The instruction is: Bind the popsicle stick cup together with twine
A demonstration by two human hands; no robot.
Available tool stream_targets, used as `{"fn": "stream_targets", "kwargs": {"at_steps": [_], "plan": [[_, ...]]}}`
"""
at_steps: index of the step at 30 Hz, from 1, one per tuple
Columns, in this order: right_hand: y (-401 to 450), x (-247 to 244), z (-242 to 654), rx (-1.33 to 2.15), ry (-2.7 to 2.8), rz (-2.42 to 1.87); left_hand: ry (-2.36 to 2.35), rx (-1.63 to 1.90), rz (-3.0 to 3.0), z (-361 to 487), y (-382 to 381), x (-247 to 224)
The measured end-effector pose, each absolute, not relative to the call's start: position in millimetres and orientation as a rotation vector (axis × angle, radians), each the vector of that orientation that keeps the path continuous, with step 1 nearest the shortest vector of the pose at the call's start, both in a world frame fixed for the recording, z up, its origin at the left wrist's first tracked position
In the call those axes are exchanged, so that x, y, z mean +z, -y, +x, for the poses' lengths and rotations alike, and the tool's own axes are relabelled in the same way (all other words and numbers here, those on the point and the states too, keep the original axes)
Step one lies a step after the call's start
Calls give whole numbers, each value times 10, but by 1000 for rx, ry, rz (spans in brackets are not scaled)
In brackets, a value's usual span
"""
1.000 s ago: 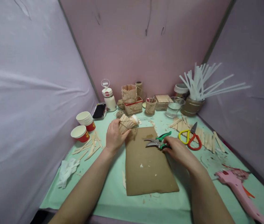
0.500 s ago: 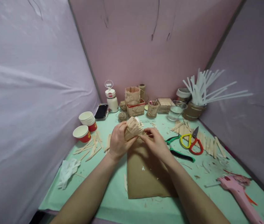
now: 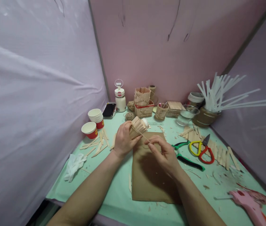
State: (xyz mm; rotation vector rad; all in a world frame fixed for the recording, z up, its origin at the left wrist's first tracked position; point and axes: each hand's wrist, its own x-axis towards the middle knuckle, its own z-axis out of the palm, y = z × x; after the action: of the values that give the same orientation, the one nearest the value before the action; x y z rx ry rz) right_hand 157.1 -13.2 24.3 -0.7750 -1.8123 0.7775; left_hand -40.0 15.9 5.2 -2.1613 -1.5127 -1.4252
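Observation:
My left hand is wrapped round a small cup covered with wooden stick pieces, tilted on its side above the brown board. A white rim shows at the cup's far right end. My right hand pinches a thin strand of twine between thumb and fingers. The strand runs straight from the cup's side to the fingertips. Beneath both hands lies the brown board, with shadow across it.
On the right are green-handled pliers, scissors, wood sticks and a pink glue gun. Paper cups and a crumpled tissue lie left. Behind stand a white bottle, stick-covered containers and a clear bowl.
My right hand has moved away from the cup, drawing the twine out straight. My left hand still holds the cup. The view has shifted, so the scene sits farther right.

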Motion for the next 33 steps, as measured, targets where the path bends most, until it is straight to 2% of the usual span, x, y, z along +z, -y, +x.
{"fn": "stream_targets", "kwargs": {"at_steps": [7, 18, 28, 33], "plan": [[126, 200, 1595, 857, 1831, -1061, 1579, -1574, -2114, -403, -145, 75], [5, 170, 1682, 795, 1587, -1162, 2106, -2026, -2095, -260, -114, 153], [18, 199, 1683, 855, 1667, -1152, 2336, -2801, -2094, -151, -99, 151], [-21, 159, 1701, 1069, 1455, -1158, 2374, -3171, -1985, -87, -47, 136]]}}
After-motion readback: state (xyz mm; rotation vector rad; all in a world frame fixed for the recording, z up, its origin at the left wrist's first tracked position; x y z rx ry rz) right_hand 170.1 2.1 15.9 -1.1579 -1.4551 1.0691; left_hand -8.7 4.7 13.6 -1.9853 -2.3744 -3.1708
